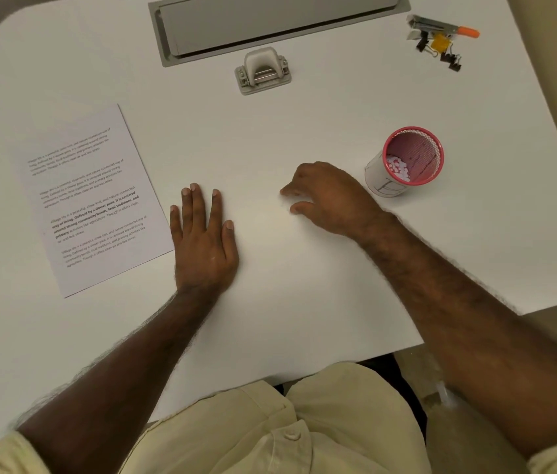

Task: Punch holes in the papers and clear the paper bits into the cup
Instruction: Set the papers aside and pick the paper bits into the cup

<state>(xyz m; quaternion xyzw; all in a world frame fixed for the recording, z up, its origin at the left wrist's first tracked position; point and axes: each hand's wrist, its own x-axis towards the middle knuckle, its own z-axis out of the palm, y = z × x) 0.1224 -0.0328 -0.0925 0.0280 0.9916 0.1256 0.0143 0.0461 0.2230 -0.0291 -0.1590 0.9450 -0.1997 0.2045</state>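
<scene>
Clearing step: left hand [203, 241] flat, fingers straight; right hand [325, 198] loosely curled, empty, beside pink mesh cup [410, 159]. Next: sweep remaining bits cupward.

Head view, steeply down onto table [304, 131]

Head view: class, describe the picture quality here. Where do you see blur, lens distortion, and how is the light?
Head view: even, soft light with faint shadows under the left hand and right hand; the wide lens bends the table edges; the right hand's fingertips look slightly smeared; small print on the paper is soft, and the clips in the far corner lack detail.
</scene>
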